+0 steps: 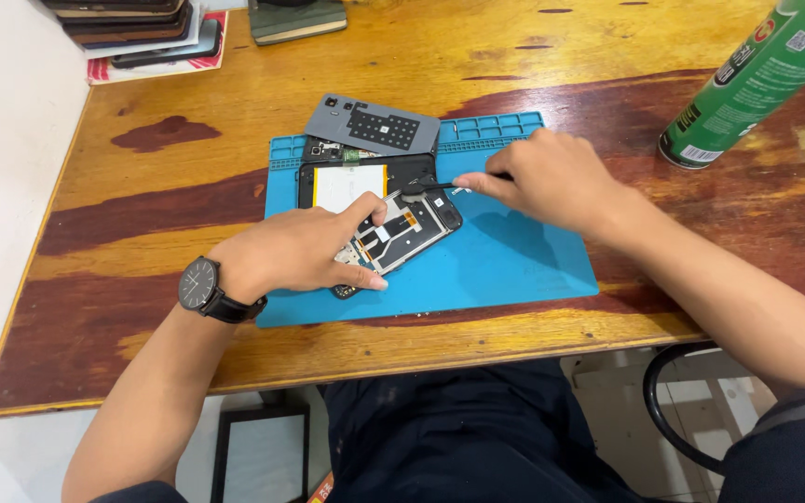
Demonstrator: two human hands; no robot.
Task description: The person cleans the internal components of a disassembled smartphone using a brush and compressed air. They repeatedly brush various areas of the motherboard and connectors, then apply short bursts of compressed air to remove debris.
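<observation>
Prying inside an opened phone (379,210) on the blue mat (505,265), mid-worktop (142,214): disassembly step judged under way. Left hand (295,251), wristwatch (199,284) on it, pressed the loosened inner frame (402,233) down, forefinger extended, grip not closed round anything. Right hand (547,177) pinched a thin black tool (430,186), tip at the phone's upper edge. Grey back cover (373,126) lay just behind. Next move likely called for gentle leverage, frame held steady
</observation>
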